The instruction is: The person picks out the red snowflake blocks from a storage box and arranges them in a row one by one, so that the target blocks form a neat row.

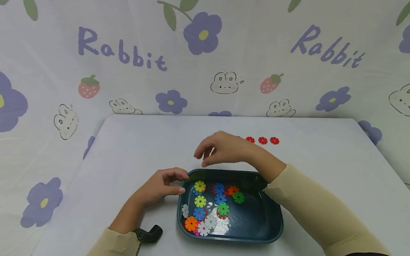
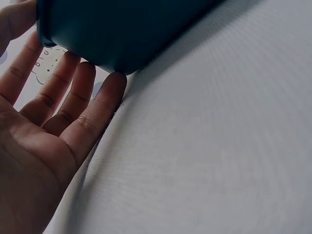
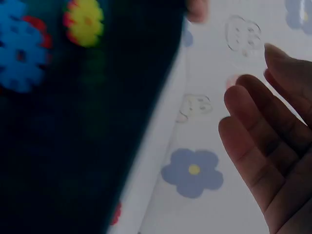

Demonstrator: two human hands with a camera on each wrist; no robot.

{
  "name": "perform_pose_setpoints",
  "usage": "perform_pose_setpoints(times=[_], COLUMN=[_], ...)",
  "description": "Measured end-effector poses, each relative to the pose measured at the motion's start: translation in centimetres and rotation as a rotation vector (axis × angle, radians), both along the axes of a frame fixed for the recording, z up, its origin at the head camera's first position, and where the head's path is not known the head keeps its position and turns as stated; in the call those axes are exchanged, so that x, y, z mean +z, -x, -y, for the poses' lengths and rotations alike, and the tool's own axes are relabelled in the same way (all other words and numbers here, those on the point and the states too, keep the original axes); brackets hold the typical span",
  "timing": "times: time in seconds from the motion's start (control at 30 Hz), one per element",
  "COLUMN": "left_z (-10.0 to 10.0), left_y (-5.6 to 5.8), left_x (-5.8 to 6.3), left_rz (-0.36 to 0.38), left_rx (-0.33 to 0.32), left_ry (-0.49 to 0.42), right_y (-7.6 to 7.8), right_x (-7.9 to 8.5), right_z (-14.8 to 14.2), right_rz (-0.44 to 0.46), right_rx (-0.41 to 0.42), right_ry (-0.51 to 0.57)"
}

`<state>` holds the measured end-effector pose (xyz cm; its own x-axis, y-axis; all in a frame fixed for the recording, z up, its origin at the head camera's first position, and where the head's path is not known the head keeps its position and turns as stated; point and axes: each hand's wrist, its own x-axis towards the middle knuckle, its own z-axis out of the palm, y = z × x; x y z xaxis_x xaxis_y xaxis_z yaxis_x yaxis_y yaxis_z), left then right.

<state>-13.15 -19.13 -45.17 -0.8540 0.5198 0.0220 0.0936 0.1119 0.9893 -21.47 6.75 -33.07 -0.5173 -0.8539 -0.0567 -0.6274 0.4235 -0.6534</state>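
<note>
A dark teal plastic tray (image 1: pixel 250 233) holds several flower-shaped discs in blue, yellow, orange, green, white and red. My left hand (image 1: pixel 161 185) holds the tray at its far left corner. In the left wrist view, its fingers (image 2: pixel 100 109) touch the outer wall of the tray (image 2: pixel 112 34). My right hand (image 1: pixel 225 149) is over the table just beyond the tray's far rim, its fingers loosely bent. The right wrist view shows nothing between that hand's fingers (image 3: pixel 243 131). Past the right wrist, red flower-shaped discs (image 1: pixel 262 140) lie in a row, partly hidden by it.
A white table (image 1: pixel 320 160) carries the tray near its front edge. Beside the left wrist is a black curved device (image 1: pixel 150 234). A patterned cloth (image 1: pixel 141 32) with rabbits and purple flowers hangs behind the table.
</note>
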Motion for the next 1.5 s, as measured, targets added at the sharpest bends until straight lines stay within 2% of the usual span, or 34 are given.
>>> perform_pose_setpoints(times=[0.13, 0.33, 0.47, 0.63, 0.77, 0.97, 1.13, 1.5], left_z=[0.0, 0.1, 0.1, 0.1, 0.0, -0.1, -0.1, -0.1], left_y=[0.1, -0.1, -0.1, -0.1, -0.1, -0.2, -0.2, -0.1], left_x=[0.0, 0.0, 0.0, 0.2, 0.3, 0.3, 0.2, 0.2], left_rz=[-0.003, -0.016, -0.033, -0.024, -0.017, -0.011, -0.013, -0.028], left_rx=[-0.005, 0.005, -0.002, 0.002, 0.005, 0.011, 0.014, 0.006], left_ry=[-0.004, 0.013, 0.008, 0.007, 0.012, 0.023, 0.026, 0.033], right_y=[-2.1, -4.4, -5.6, -6.5, -6.8, -7.3, -7.5, -7.0], right_x=[-1.3, -3.5, -4.8, -5.7, -5.9, -5.8, -5.7, -5.6], right_z=[-0.3, -0.4, -0.2, 0.0, 0.1, 0.1, 0.2, 0.1], right_rz=[0.057, 0.107, 0.058, -0.089, -0.135, -0.054, -0.030, 0.063], right_rx=[0.095, 0.161, 0.193, 0.211, 0.199, 0.209, 0.205, 0.227], right_ry=[-0.114, -0.371, -0.510, -0.595, -0.615, -0.591, -0.565, -0.414])
